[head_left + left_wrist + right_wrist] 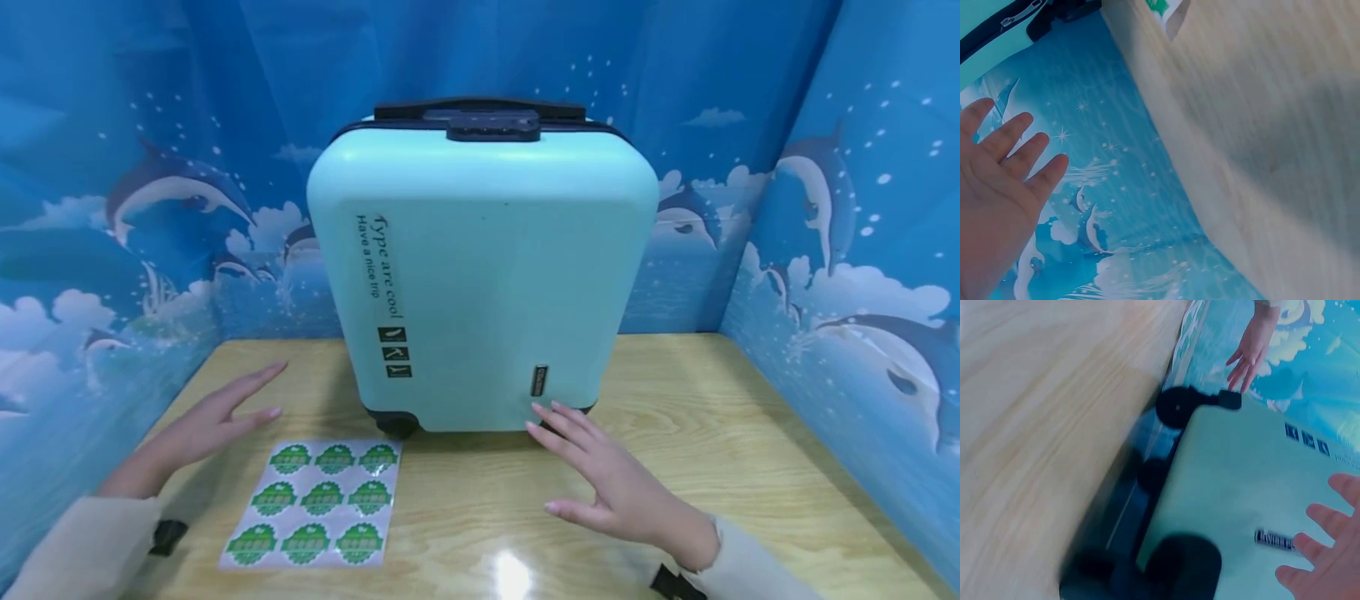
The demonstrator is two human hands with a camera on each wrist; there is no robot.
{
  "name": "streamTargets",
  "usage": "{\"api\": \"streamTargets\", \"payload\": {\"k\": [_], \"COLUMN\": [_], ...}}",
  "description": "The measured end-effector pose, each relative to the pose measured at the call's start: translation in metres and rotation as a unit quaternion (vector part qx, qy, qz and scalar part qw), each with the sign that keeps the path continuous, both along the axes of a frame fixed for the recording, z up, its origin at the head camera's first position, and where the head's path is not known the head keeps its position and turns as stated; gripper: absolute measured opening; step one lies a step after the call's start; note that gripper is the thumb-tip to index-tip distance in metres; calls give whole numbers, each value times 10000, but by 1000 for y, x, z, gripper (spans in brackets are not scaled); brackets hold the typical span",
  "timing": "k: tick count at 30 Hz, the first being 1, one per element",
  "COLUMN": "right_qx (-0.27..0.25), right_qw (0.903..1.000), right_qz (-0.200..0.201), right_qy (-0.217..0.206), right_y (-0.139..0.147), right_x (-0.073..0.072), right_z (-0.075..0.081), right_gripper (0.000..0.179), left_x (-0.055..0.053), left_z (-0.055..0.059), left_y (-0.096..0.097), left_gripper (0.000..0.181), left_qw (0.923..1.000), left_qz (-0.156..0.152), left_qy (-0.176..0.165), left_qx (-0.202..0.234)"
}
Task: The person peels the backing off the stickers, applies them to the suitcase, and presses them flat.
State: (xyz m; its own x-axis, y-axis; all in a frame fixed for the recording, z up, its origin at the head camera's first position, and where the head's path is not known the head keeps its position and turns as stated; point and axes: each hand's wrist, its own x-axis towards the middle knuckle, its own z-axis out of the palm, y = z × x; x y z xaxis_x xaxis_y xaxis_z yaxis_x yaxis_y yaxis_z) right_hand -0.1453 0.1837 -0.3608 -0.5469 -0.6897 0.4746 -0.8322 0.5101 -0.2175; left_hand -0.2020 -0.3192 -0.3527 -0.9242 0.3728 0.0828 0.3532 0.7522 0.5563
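Wood-grain surface before a blue dolphin-print curtain, carrying one mint-green suitcase, upright at far middle, black handle on top, and one white sheet of nine round green stickers, flat at near left. Left hand: grip wide, fingers extended, held above the surface to the left of the suitcase, near the sheet's far edge. Right hand: grip wide, fingers spread, before the suitcase's lower right corner; whether the fingertips touch it cannot be told.
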Motion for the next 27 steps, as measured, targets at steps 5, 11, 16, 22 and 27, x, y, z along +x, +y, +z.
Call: {"api": "streamTargets", "payload": {"k": [5, 11, 16, 22, 27], "right_qx": [154, 443, 399, 226, 149], "right_qw": [9992, 9906, 9759, 9483, 9424], "right_qz": [319, 612, 926, 1245, 982], "right_qy": [-165, -1142, -1937, -2910, -3193], "right_y": [-24, -52, -77, -106, -124], "right_x": [-4, -5, -7, -14, -16], "right_z": [-8, -11, -11, -18, -21], "right_gripper": [71, 73, 71, 66, 65], "left_x": [4, 2, 1, -1, -2], "left_z": [-7, -22, -29, -35, -38], "left_y": [-1, 1, 1, -1, -6], "left_gripper": [67, 71, 71, 63, 66], "left_qw": [9994, 9971, 9954, 9891, 9843], "left_qz": [-32, -199, -363, -631, -463], "left_qy": [-256, -543, -682, -1098, -1454], "left_qx": [231, 489, 570, 756, 891]}}
